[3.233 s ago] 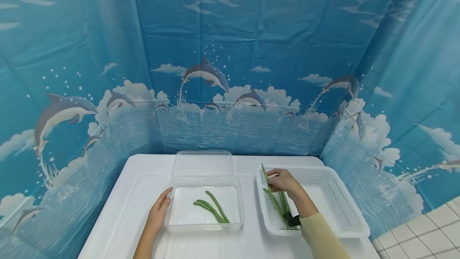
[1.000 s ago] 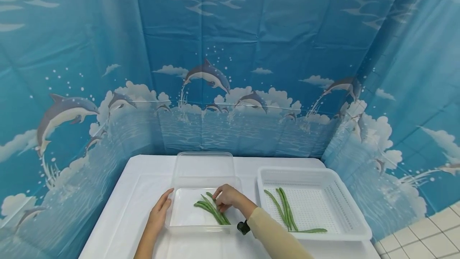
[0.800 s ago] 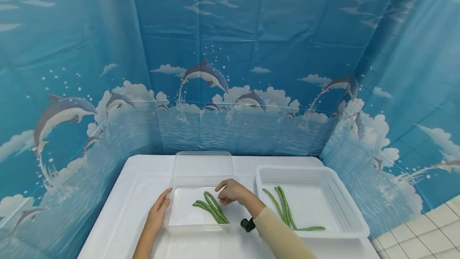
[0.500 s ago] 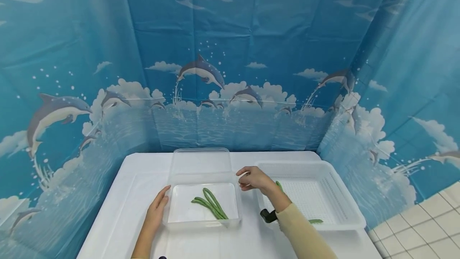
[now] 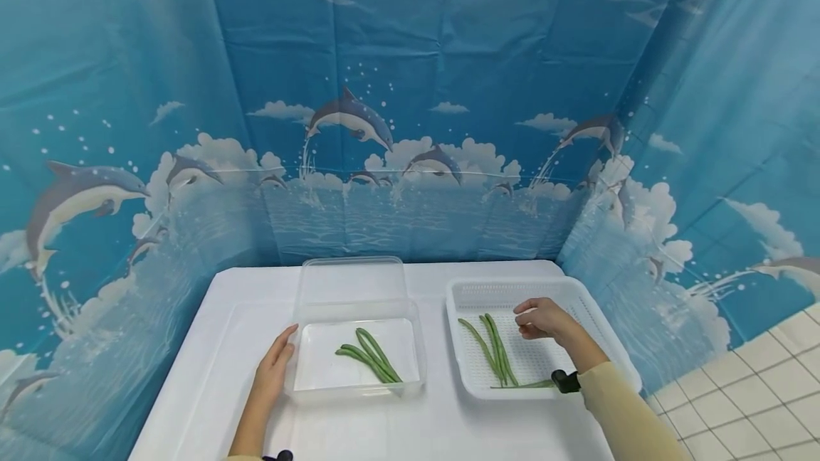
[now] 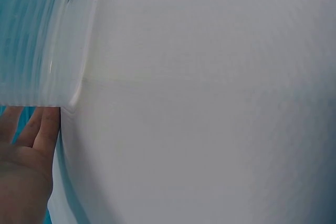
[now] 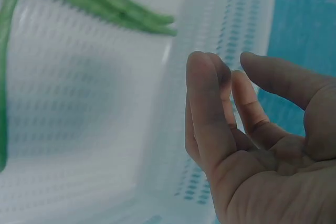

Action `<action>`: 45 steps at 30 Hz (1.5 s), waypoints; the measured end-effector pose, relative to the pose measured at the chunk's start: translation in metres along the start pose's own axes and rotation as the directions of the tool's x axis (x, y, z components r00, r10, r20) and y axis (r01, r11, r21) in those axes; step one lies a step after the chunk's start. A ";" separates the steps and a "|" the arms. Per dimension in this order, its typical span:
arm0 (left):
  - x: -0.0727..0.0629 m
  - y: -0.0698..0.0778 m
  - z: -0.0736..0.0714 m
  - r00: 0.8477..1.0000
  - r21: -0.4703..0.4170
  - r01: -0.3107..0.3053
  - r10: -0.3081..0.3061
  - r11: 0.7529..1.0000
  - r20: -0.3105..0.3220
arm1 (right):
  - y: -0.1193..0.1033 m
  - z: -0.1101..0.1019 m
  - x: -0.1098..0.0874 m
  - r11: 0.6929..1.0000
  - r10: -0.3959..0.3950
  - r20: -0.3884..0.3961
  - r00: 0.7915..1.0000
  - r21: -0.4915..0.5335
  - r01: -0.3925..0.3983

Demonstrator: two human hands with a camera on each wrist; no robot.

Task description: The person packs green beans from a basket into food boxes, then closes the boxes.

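Observation:
Several green beans [image 5: 373,356] lie in a bunch inside the clear plastic container [image 5: 355,395] at the middle of the table. My left hand [image 5: 274,368] touches that container's left side with straight fingers. In the left wrist view, its fingertips meet the ribbed clear wall. Over the white perforated basket [image 5: 631,368] hovers my right hand [image 5: 544,320], fingers loosely bent and nothing held. The right wrist view shows a gap between thumb and fingers. More green beans [image 5: 497,351] lie along the basket's left part. One lies across its near edge, partly hidden by the wrist camera.
A clear lid [image 5: 352,279] lies flat behind the container. The white table [image 5: 237,304] ends against a blue dolphin-print curtain [image 5: 410,219] on the back and sides. White tiles [image 5: 749,383] show at the lower right.
My right hand carried a green bean from the basket into the container, let it go, and came back right over the basket. My left hand stays at the container's side.

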State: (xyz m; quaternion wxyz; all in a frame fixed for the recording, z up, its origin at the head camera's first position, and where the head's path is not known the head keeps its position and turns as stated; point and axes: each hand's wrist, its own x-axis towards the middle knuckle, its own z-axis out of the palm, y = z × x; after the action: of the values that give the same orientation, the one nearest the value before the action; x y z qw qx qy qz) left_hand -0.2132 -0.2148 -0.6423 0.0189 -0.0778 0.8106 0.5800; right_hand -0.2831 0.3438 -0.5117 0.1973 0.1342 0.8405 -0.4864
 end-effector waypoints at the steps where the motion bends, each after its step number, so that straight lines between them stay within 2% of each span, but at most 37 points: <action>1: 0.000 0.000 -0.001 1.000 0.003 0.000 0.000 1.000 -0.002 | 0.006 -0.002 0.002 1.000 0.013 0.002 1.000 0.004 -0.013; 8: 0.003 0.001 -0.001 1.000 -0.008 -0.010 0.010 1.000 -0.010 | 0.030 -0.001 0.024 0.997 0.077 0.035 0.996 -0.009 -0.077; 14: 0.004 0.001 0.002 1.000 -0.017 -0.016 0.016 1.000 -0.013 | 0.037 0.017 0.043 0.991 0.107 0.018 0.994 -0.085 -0.105; 17: 0.004 0.000 0.004 1.000 -0.019 -0.015 0.015 1.000 -0.008 | 0.043 0.027 0.048 0.987 0.112 0.014 0.994 -0.122 -0.109; 20: 0.003 -0.001 0.006 1.000 -0.014 -0.010 0.010 1.000 -0.004 | 0.047 0.036 0.050 0.977 0.125 -0.021 0.992 -0.169 -0.127; 24: 0.002 -0.001 0.007 1.000 -0.002 -0.005 0.005 1.000 -0.021 | 0.047 0.045 0.055 0.963 0.112 -0.077 0.991 -0.239 -0.127; 30: 0.003 0.001 0.005 0.999 0.004 -0.007 0.007 1.000 -0.037 | 0.043 0.053 0.064 0.948 0.065 -0.111 0.992 -0.304 -0.096; 37: 0.003 0.000 0.004 0.999 0.008 -0.005 0.005 1.000 -0.043 | 0.034 0.061 0.064 0.948 -0.003 -0.124 0.992 -0.317 -0.036; 41: 0.003 -0.002 0.003 0.999 0.004 0.007 -0.007 1.000 -0.043 | 0.031 0.066 0.063 0.944 -0.018 -0.124 0.992 -0.328 -0.024; 45: 0.004 -0.004 0.003 0.999 0.006 0.012 -0.012 1.000 -0.042 | 0.026 0.069 0.061 0.955 -0.025 -0.103 0.994 -0.296 -0.007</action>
State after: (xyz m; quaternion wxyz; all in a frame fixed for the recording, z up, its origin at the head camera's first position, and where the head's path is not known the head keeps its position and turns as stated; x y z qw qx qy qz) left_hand -0.2168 -0.2132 -0.6473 0.0058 -0.0948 0.8122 0.5756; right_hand -0.3122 0.2982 -0.5909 0.1684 0.1249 0.9136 -0.3484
